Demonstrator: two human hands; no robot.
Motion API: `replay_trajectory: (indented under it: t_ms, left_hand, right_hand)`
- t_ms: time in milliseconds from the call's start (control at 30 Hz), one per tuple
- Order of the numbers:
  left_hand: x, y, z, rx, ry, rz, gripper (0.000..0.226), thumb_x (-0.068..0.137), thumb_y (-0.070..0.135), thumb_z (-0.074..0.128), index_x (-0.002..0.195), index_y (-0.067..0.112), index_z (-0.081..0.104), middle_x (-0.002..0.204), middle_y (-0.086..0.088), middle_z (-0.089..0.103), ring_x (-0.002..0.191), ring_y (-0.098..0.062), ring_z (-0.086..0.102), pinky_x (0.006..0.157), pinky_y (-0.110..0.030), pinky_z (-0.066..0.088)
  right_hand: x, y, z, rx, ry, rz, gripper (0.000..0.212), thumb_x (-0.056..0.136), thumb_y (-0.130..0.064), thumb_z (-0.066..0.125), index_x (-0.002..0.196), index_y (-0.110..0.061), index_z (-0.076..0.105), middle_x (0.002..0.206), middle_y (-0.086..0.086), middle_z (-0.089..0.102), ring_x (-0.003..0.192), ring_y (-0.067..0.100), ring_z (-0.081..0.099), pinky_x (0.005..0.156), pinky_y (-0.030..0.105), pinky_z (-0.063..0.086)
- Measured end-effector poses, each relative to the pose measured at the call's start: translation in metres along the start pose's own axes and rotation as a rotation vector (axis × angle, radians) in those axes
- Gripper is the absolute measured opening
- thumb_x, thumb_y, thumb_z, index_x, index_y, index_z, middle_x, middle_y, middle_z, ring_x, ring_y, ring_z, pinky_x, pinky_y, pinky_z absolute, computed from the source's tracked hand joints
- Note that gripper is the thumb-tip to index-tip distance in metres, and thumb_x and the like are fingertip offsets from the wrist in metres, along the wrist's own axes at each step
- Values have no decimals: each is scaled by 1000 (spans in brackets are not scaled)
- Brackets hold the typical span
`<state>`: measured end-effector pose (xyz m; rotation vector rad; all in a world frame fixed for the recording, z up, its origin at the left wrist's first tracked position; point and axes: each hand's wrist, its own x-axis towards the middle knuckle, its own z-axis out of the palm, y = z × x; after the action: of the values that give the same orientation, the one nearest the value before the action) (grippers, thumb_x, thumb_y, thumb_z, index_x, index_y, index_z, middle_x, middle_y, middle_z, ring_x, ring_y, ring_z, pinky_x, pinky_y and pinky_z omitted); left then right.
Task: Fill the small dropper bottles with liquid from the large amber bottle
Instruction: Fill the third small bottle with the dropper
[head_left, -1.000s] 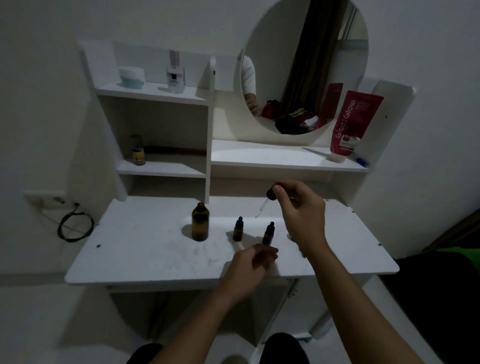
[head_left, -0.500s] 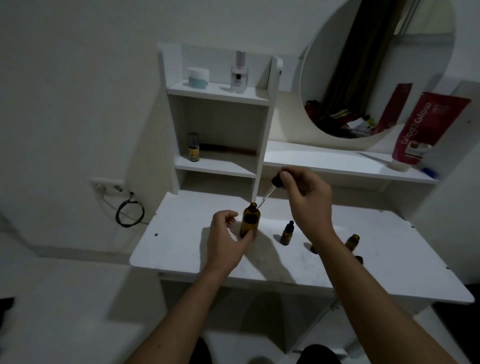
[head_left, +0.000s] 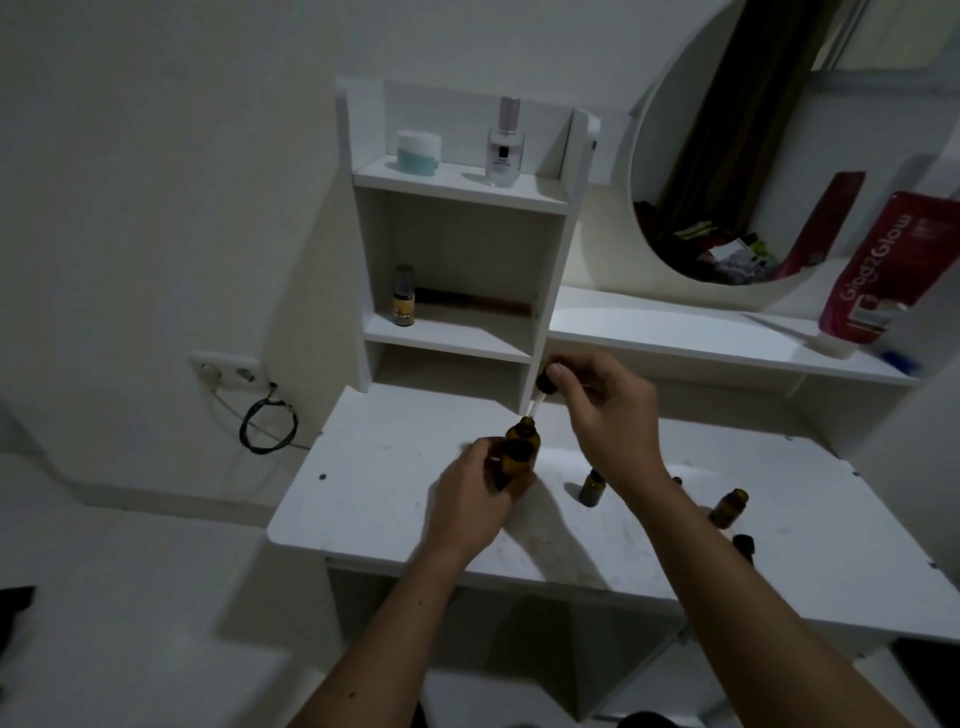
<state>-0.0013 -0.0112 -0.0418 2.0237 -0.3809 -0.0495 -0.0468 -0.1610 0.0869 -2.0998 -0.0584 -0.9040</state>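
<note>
The large amber bottle (head_left: 521, 451) stands uncapped on the white desk (head_left: 395, 499), and my left hand (head_left: 475, 491) grips its body. My right hand (head_left: 605, 415) pinches the black bulb of a dropper (head_left: 540, 392), whose glass tip sits at the big bottle's mouth. A small capped dropper bottle (head_left: 592, 486) stands just right of it, partly behind my right wrist. Further right an open small amber bottle (head_left: 728, 508) stands with no cap. Near the desk's front, a dark cap or bottle (head_left: 744, 545) shows beside my forearm.
White shelves rise at the back with a small yellow-labelled bottle (head_left: 403, 303), a teal jar (head_left: 418, 151) and a perfume bottle (head_left: 505, 145). A round mirror (head_left: 779, 145) and a red tube (head_left: 883, 270) are at the right. A wall socket with a looped cable (head_left: 267, 423) is left.
My left hand moved from the small bottles to the large amber bottle and gripped it. My right hand brought the dropper's tip down to that bottle's mouth. The camera view shifted left.
</note>
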Motion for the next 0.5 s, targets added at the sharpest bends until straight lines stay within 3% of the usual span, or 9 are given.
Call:
replay_trajectory:
  t_ms: [233,333,500]
  left_hand:
    - [-2,1,0,7,6,12,44,89,59,69,128,43,55,123,20,68,112,-6,64,101,-40,56]
    - [-3,3,-1,8,10,9,45,89,59,69,129,42,56,124,19,68,113,-7,64,101,-40,56]
    - [-4,5,-2,7,13,2,45,91,51,69,132,38,56,128,15,67,116,-10,64,104,-38,53]
  right_hand:
    - [-13,16,23,-112,-169,125,6,96,-23,73,101,-20,76,91,-14,73,89,-4,69,77,6,53]
    - [-15,18,29,-98,-154,193,5,95,-24,74,95,-19,75,86,-13,72,87,-6,67,74,4,51]
    - [-14,17,35,-155,-108,156,7,95,-22,74,88,-19,73,82,-11,71,80,-2,66,74,5,49]
